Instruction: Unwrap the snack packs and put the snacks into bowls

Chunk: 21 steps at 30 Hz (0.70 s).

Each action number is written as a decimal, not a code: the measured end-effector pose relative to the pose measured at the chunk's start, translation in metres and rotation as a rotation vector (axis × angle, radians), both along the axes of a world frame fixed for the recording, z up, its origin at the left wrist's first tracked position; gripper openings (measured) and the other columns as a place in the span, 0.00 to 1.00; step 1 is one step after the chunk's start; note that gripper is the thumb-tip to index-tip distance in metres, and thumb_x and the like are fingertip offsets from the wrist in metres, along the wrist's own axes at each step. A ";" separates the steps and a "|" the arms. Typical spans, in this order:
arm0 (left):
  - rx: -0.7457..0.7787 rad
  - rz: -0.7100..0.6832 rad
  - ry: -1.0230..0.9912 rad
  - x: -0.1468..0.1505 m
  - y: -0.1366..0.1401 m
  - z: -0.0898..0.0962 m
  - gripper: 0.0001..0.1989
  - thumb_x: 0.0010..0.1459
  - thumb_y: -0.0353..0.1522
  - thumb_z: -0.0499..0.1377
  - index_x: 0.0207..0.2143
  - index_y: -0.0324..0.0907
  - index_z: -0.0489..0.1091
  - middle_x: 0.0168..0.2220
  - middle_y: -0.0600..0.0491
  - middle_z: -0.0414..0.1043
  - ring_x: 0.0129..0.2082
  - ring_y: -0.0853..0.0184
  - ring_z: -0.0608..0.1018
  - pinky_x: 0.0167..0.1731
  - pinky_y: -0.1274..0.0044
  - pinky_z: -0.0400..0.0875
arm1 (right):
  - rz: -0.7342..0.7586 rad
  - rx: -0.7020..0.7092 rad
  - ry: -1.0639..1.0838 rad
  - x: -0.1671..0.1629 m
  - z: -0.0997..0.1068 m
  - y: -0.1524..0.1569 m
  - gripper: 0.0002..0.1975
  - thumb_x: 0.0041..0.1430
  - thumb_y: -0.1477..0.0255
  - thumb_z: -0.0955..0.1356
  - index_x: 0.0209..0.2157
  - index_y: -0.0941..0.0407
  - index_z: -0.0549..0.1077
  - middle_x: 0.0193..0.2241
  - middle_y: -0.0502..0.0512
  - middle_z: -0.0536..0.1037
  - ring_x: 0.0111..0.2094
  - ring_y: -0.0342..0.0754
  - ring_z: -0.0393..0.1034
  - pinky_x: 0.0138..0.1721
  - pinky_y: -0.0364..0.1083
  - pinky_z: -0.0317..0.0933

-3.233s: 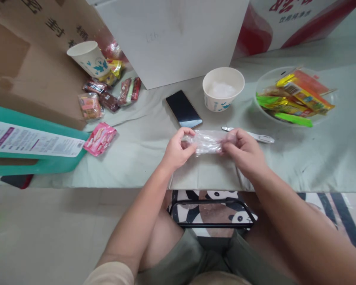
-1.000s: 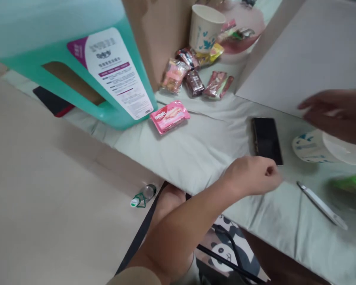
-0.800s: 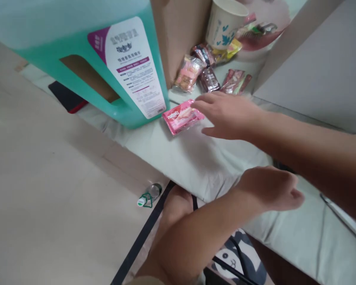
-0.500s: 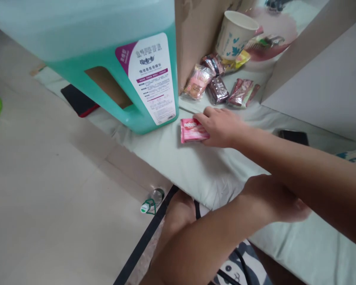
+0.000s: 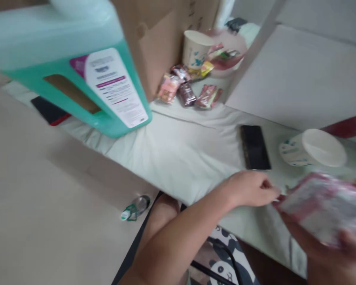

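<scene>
My left hand [image 5: 255,190] is closed in a pinch at the left corner of a pink-and-silver packet [image 5: 320,202] at the lower right. My right hand [image 5: 329,249] grips this packet from below, thumb toward its near side. Motion smears both the packet and my right hand, so no print is readable. Just beyond my left hand a black phone [image 5: 255,147] lies on the pale green cloth [image 5: 180,146]. A white paper cup [image 5: 323,147] with blue leaf marks lies on its side behind the packet.
A large jug of green liquid [image 5: 121,71] stands at the left. Behind, several wrapped snacks [image 5: 186,94] lie by an upright paper cup [image 5: 195,47] and a pink bowl [image 5: 231,59]. A cardboard box [image 5: 163,51] and white panel [image 5: 299,75] rise behind. A bottle [image 5: 141,205] is on the floor.
My right hand has left the spot beside the jug and come back to the lower right. The small pink packet there is gone from the cloth. The view has shifted right.
</scene>
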<state>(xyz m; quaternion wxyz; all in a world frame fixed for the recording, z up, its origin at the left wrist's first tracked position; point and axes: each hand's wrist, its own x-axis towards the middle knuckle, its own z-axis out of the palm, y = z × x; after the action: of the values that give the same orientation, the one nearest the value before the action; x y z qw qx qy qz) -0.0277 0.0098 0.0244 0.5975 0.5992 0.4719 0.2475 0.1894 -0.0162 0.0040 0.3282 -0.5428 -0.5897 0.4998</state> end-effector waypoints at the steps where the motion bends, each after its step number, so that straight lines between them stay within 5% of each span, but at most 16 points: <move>1: -0.042 0.090 -0.132 0.010 0.001 -0.003 0.17 0.59 0.47 0.59 0.38 0.42 0.74 0.44 0.46 0.79 0.44 0.59 0.78 0.45 0.69 0.72 | -0.049 -0.018 0.083 0.007 -0.004 -0.006 0.24 0.61 0.45 0.68 0.53 0.43 0.75 0.51 0.57 0.79 0.48 0.56 0.77 0.40 0.53 0.76; 4: -0.228 0.020 -0.555 0.039 0.002 -0.008 0.24 0.55 0.48 0.66 0.47 0.41 0.74 0.47 0.46 0.78 0.42 0.63 0.79 0.43 0.72 0.73 | -0.052 -0.120 0.319 0.018 -0.009 -0.006 0.32 0.44 0.40 0.73 0.45 0.46 0.79 0.41 0.59 0.83 0.36 0.58 0.79 0.31 0.54 0.75; 7: -0.314 0.076 -0.700 0.064 0.005 -0.011 0.24 0.48 0.45 0.72 0.41 0.39 0.76 0.40 0.49 0.79 0.37 0.66 0.79 0.42 0.73 0.74 | -0.093 -0.035 0.318 0.030 -0.009 0.002 0.29 0.51 0.42 0.70 0.42 0.50 0.78 0.38 0.58 0.83 0.34 0.55 0.78 0.36 0.54 0.75; 12: -0.241 0.325 -0.569 0.089 0.012 -0.017 0.23 0.46 0.44 0.74 0.39 0.40 0.75 0.37 0.50 0.79 0.33 0.66 0.78 0.33 0.76 0.75 | -0.294 0.374 -0.336 0.072 -0.011 0.000 0.14 0.63 0.59 0.67 0.41 0.53 0.76 0.37 0.60 0.82 0.41 0.58 0.77 0.48 0.60 0.71; 15: -0.171 0.429 -0.446 0.096 0.018 -0.025 0.25 0.47 0.44 0.72 0.43 0.43 0.71 0.37 0.52 0.78 0.29 0.68 0.77 0.22 0.79 0.68 | -0.239 0.510 -0.687 0.091 -0.018 0.000 0.16 0.62 0.66 0.66 0.50 0.55 0.74 0.48 0.66 0.80 0.51 0.63 0.74 0.54 0.64 0.66; 18: -0.105 0.479 -0.386 0.100 0.024 -0.033 0.27 0.47 0.43 0.71 0.47 0.46 0.67 0.37 0.53 0.75 0.26 0.70 0.75 0.18 0.81 0.63 | -0.165 0.463 -0.832 0.099 -0.024 0.005 0.23 0.64 0.67 0.64 0.58 0.60 0.70 0.55 0.72 0.76 0.56 0.67 0.69 0.55 0.67 0.63; 21: -0.022 0.499 -0.387 0.101 0.030 -0.039 0.27 0.46 0.40 0.70 0.47 0.48 0.65 0.35 0.55 0.72 0.24 0.72 0.72 0.18 0.81 0.64 | -0.131 0.362 -0.890 0.100 -0.022 0.009 0.19 0.65 0.68 0.61 0.53 0.59 0.74 0.48 0.70 0.79 0.50 0.66 0.71 0.51 0.64 0.64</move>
<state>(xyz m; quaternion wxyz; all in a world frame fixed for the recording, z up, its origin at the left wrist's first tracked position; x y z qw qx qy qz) 0.0734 0.0395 -0.0143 0.6035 0.4001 0.4846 0.4908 0.2896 -0.0077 -0.0177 0.1640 -0.6741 -0.7149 0.0869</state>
